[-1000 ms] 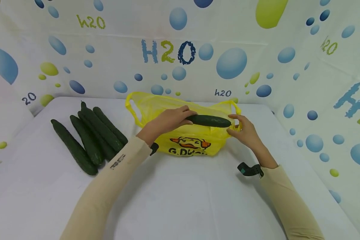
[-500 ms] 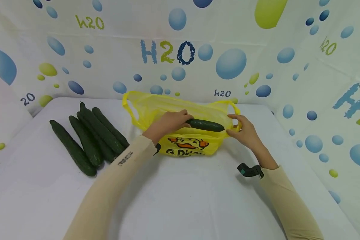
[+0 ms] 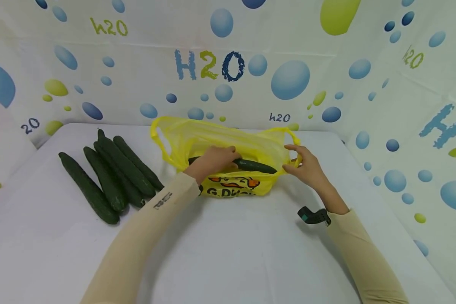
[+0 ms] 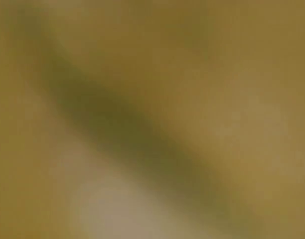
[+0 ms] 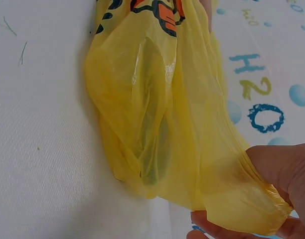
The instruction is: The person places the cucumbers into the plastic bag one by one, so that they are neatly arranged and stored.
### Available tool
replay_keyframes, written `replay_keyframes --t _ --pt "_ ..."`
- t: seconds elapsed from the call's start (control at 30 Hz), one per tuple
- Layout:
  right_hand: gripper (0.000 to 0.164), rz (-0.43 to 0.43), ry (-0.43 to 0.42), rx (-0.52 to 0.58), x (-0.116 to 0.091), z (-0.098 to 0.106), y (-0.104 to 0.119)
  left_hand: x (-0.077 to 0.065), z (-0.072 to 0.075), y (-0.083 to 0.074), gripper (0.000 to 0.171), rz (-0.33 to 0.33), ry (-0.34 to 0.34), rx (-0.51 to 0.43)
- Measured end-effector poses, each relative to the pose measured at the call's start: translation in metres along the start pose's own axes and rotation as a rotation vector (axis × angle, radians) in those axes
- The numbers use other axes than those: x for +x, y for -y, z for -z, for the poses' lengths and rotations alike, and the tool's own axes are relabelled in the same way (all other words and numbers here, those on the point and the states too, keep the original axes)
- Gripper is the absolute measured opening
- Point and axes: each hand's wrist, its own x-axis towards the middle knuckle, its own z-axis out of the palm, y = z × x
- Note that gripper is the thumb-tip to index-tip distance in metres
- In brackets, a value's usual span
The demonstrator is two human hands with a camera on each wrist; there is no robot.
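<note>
A yellow plastic bag (image 3: 232,188) with a cartoon duck print lies on the table, its mouth spread. My left hand (image 3: 216,159) is inside the mouth, gripping a dark green cucumber (image 3: 256,166) whose right part lies behind the bag's front edge. A dark green piece also shows left of that hand; I cannot tell if it belongs to the same cucumber. My right hand (image 3: 308,166) pinches the bag's right handle; in the right wrist view its thumb and fingers hold the gathered yellow plastic (image 5: 242,199). Everything in the left wrist view is blurred.
Several cucumbers (image 3: 84,185) lie side by side at the left of the white-covered table (image 3: 228,253). Behind stands a white backdrop (image 3: 144,80) printed with blue and green drops and H2O lettering. A dark strap device (image 3: 313,215) sits at my right wrist.
My left hand has lowered the cucumber from above the bag's opening down into it. The right hand keeps its hold on the handle. Both hands and the bag appear slightly further left.
</note>
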Motion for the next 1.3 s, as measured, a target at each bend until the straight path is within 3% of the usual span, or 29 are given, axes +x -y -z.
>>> replay_keyframes --t 0.6,1.3 --pt "0.058 0.011 0.001 -0.017 -0.001 0.002 -0.003 -0.008 0.001 -0.007 0.045 0.038 0.033 -0.053" --pt "0.059 0.019 0.022 -0.014 -0.002 0.002 -0.006 -0.026 0.004 0.0 0.025 0.015 -0.086 -0.068"
